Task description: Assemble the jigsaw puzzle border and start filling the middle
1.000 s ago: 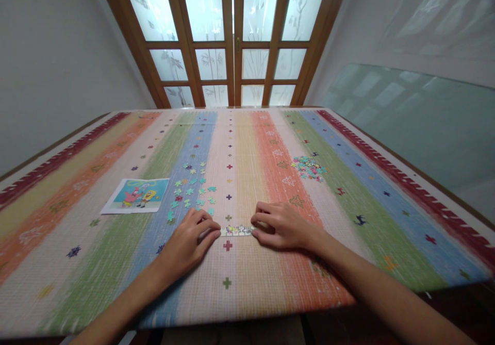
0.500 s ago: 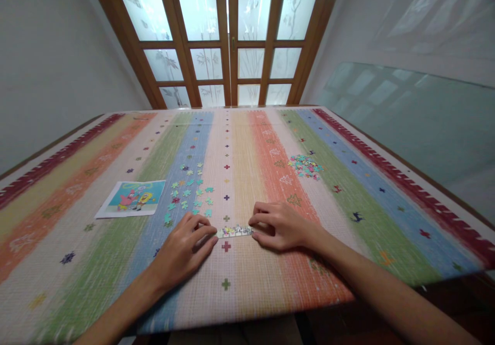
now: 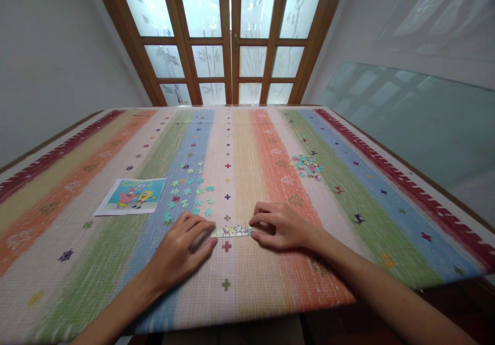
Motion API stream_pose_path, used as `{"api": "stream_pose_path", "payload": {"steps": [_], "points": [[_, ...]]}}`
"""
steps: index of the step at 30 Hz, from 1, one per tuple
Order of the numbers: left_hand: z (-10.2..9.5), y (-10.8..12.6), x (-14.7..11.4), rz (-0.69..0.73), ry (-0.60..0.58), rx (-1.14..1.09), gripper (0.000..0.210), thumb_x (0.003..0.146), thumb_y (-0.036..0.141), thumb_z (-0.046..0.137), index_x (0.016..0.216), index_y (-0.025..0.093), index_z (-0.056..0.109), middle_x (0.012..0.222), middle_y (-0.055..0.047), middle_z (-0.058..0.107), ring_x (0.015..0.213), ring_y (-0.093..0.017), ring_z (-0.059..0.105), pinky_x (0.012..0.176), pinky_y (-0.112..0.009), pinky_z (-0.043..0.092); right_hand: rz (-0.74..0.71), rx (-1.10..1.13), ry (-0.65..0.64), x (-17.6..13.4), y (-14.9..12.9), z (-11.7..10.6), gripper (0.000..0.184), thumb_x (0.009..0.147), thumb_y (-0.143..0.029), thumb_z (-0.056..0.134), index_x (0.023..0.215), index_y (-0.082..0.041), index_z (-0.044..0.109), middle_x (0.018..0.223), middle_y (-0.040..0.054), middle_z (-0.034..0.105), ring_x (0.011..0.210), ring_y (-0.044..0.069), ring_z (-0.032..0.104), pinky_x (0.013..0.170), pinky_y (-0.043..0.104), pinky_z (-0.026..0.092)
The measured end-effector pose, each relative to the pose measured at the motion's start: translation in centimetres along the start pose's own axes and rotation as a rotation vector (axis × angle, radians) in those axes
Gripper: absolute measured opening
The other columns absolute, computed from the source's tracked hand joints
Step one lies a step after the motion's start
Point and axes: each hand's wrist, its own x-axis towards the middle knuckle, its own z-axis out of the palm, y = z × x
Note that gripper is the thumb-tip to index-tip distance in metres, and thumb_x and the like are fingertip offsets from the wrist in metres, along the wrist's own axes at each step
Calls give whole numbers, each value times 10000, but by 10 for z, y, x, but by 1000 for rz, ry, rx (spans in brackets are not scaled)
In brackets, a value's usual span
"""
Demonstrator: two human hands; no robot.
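Observation:
A narrow strip of joined jigsaw puzzle pieces point(image 3: 232, 231) lies flat on the cloth before me, with a row of knobs along its far edge. At its left end, my left hand point(image 3: 184, 244) is closed, thumb and fingertips pinching the strip. The other end is between the thumb and curled fingers of my right hand point(image 3: 280, 226), which rests on the orange stripe. Both ends are partly covered by fingertips. Just beyond my left hand, several loose turquoise puzzle pieces point(image 3: 198, 202) are spread over the blue stripe.
A printed cartoon picture point(image 3: 133, 197) lies to the left of the loose pieces. Farther off on the right is a heap of mixed puzzle pieces point(image 3: 307, 167). The striped tablecloth point(image 3: 251, 278) ends at the table's near edge. Wooden glazed doors point(image 3: 232, 40) stand behind.
The strip and my left fingertips have shifted very slightly left, and a little more of the strip's left end shows. My right hand keeps its place. The camera view has tilted slightly.

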Motion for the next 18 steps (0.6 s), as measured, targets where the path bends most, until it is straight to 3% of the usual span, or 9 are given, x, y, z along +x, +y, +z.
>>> {"api": "stream_pose_path", "payload": {"steps": [6, 14, 18], "points": [[2, 5, -2, 33, -5, 1, 117, 1000, 193, 606, 1017, 210, 720, 962, -46, 690, 910, -205, 607, 800, -353, 540, -2, 12, 13, 1, 0, -1, 199, 919, -298, 631, 963, -155, 762, 874, 60, 667, 692, 137, 563, 639, 279, 401], [5, 6, -5, 84, -7, 36, 153, 1012, 144, 567, 1068, 189, 702, 1027, -62, 734, 918, -205, 632, 854, -375, 550, 18, 26, 8, 1, 0, 0, 192, 916, -305, 635, 957, -160, 754, 875, 58, 667, 695, 137, 561, 647, 279, 408], [6, 6, -6, 24, -13, 27, 205, 1009, 189, 565, 1189, 212, 661, 1043, -61, 747, 933, -222, 660, 851, -392, 567, 33, 27, 5, 1, 2, 1, 180, 911, -304, 643, 950, -165, 752, 871, 56, 667, 697, 139, 560, 651, 284, 409]]}}
